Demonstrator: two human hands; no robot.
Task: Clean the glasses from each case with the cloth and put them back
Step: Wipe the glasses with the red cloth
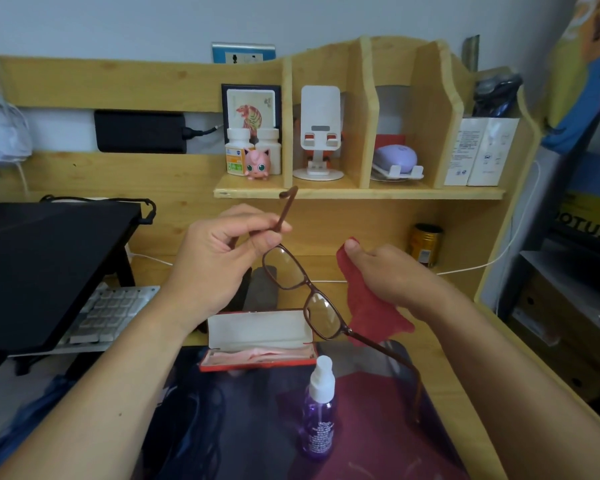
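The left hand (219,251) pinches one temple arm of the brown glasses (303,292), fingers curled round it, and holds the frame tilted in the air with both arms unfolded. Just beside the lower lens, the right hand (385,271) grips a red cloth (368,306) that hangs from its fingers, thumb pressed on the top edge. Below the glasses, a red case (257,341) lies open on the worktop (447,368), lid up. In front of it stands a purple spray bottle (319,407), upright on a dark mat (243,427).
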